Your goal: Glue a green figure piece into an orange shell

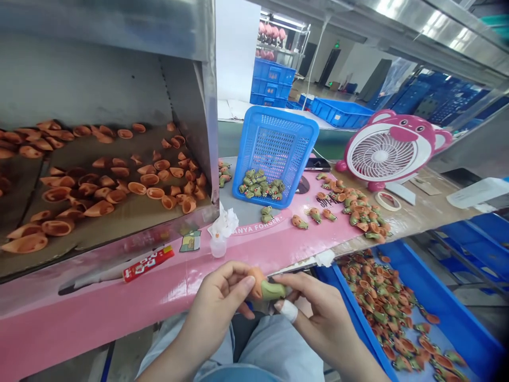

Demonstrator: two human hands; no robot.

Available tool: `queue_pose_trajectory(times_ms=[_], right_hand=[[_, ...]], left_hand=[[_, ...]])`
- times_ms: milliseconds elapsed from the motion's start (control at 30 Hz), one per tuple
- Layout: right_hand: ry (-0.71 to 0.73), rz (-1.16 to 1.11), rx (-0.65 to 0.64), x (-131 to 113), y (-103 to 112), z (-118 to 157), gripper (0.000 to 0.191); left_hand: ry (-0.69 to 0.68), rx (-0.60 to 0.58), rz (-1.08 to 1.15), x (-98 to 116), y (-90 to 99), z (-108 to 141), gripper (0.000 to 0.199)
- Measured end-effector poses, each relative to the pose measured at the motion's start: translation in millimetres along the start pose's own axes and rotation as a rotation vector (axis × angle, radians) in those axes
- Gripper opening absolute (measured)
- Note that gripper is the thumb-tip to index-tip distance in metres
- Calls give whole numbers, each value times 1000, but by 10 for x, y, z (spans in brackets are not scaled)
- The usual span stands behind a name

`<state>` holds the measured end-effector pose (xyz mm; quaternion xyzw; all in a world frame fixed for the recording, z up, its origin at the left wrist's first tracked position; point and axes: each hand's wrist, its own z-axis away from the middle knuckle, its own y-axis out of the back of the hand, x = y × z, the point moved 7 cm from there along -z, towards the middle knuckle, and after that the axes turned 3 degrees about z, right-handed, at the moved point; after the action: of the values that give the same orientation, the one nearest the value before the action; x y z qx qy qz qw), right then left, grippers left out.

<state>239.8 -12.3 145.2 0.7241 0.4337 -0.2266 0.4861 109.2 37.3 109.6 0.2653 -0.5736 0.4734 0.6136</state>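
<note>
Over my lap, my left hand (222,292) pinches the orange end of a small orange-and-green moulded piece (268,289). The thumb and index finger of my right hand (314,305) are at its green end; white tape wraps the right thumb. Whatever lies under the right fingertips is partly hidden. Just beyond my hands, a small translucent cup (218,246) with crumpled white tissue (225,223) stands on the pink mat (175,276). Further back, a tilted blue basket (278,132) holds several green pieces (260,185). Loose orange-and-green pieces (366,212) lie in a pile to the right.
At left, an open-fronted metal compartment (210,106) holds many orange hollow parts (99,185). A red-and-white tube (149,263) lies on the mat. A pink fan (392,151) and a tape roll (387,201) stand back right. Below right, a blue crate (457,313) contains many orange-and-green pieces.
</note>
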Motion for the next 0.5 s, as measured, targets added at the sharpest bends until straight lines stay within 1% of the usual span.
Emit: queue_pose_trajectory(times_ms=[67,167,200,300,500], right_hand=[[7,9,23,-10,40,17,24],[-52,-29,43,38,55,39,19],[-68,-45,47,52,57,47,19],[-103,-81,68,82,79,73,17],[-156,-130,96,123,134,159,17]], left_hand=[[19,-1,26,-29,-17,-1,21],[76,-31,44,-78,-74,0,41],[93,-53,44,-89,-100,-1,45],[119,-104,43,-102,-161,-12,43],[148,-139,65,-141,-252,-38,41]])
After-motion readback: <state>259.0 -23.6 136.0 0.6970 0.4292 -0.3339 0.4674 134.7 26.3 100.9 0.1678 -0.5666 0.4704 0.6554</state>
